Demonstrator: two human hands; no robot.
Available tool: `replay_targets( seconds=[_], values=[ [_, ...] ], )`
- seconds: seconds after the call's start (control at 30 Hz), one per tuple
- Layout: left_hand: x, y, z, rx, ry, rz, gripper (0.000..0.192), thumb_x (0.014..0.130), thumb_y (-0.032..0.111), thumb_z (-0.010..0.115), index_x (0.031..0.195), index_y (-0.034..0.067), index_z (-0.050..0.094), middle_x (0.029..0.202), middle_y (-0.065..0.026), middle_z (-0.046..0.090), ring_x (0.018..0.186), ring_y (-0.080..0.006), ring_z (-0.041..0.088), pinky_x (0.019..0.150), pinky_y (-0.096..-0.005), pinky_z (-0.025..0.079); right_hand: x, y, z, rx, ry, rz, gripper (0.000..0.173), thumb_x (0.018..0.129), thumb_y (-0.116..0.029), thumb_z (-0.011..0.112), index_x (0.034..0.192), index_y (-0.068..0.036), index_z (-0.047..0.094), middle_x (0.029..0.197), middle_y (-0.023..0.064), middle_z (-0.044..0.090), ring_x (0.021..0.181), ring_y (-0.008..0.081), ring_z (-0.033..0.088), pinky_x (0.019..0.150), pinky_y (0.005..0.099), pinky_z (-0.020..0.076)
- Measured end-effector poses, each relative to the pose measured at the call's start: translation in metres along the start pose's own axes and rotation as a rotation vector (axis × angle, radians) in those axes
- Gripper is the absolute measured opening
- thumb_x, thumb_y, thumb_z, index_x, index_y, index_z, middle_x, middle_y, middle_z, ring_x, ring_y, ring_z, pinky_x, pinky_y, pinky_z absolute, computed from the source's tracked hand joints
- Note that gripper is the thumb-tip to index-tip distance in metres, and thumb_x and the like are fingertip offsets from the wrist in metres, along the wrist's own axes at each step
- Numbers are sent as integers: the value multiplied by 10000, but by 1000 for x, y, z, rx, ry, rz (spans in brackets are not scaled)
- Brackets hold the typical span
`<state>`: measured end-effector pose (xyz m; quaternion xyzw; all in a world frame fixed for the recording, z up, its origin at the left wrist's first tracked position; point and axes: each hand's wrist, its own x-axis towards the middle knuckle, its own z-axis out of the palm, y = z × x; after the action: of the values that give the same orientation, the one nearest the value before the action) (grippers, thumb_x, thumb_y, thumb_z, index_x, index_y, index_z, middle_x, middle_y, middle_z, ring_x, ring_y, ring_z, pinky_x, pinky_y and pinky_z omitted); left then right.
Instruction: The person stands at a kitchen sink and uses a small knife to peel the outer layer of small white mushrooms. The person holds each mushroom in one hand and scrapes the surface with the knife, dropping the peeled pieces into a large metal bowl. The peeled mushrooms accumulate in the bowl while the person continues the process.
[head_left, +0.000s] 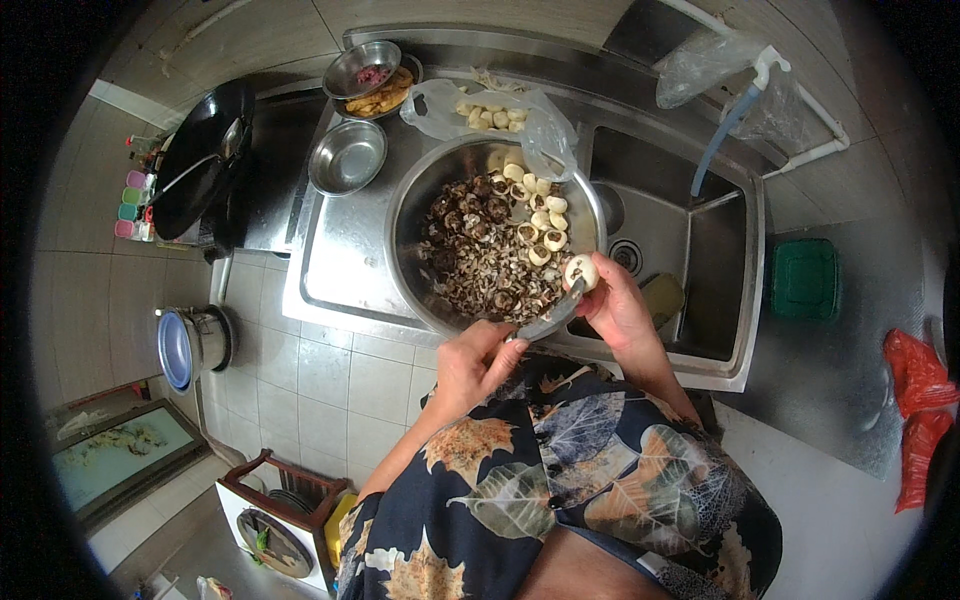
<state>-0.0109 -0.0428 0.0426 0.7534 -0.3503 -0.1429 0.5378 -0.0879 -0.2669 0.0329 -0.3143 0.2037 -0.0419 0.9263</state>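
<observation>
My left hand (474, 366) grips the handle of a knife (550, 318), its blade angled up to the right. The blade's tip touches a pale, mostly peeled round corm (582, 271), held by the fingers of my right hand (621, 306) over the rim of a large steel basin (397, 279). In the basin lie dark unpeeled corms (471, 204) at the upper left, brown and white peelings (491, 274) across the middle, and several pale corms (556, 239) with dark patches along the right side. Behind the basin a clear plastic bag (442, 105) holds more peeled corms (495, 116).
An empty steel bowl (348, 158) stands left of the basin, near stacked bowls (363, 67) with food. A steel sink (739, 285) lies to the right. Farther left is a black wok (191, 161) with a ladle; a green plastic basket (805, 280) is at the far right.
</observation>
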Motion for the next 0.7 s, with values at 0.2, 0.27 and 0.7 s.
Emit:
replay_targets(
  seconds=[0.2, 0.27, 0.7],
  values=[
    [4, 8, 0, 355, 161, 233, 208, 801, 210, 768, 900, 55, 672, 646, -75, 563, 549, -263, 575, 495, -360, 451, 0, 14, 15, 132, 247, -70, 338, 950, -308, 592, 1109, -9, 601, 1015, 114, 678, 877, 219, 668, 812, 335, 559],
    [4, 7, -1, 316, 159, 193, 212, 804, 217, 765, 901, 54, 671, 650, -77, 566, 542, -261, 574, 490, -360, 454, 1, 15, 18, 180, 242, -65, 344, 960, -300, 580, 1132, -2, 591, 1052, 118, 672, 900, 223, 668, 832, 340, 562],
    [0, 2, 2, -373, 21, -386, 303, 950, 298, 619, 931, -3, 646, 648, -50, 564, 548, -138, 539, 502, -283, 413, 8, 20, 16, 132, 81, -142, 345, 999, -236, 520, 1258, -8, 532, 1162, 117, 623, 1028, 239, 641, 910, 346, 540]
  ],
)
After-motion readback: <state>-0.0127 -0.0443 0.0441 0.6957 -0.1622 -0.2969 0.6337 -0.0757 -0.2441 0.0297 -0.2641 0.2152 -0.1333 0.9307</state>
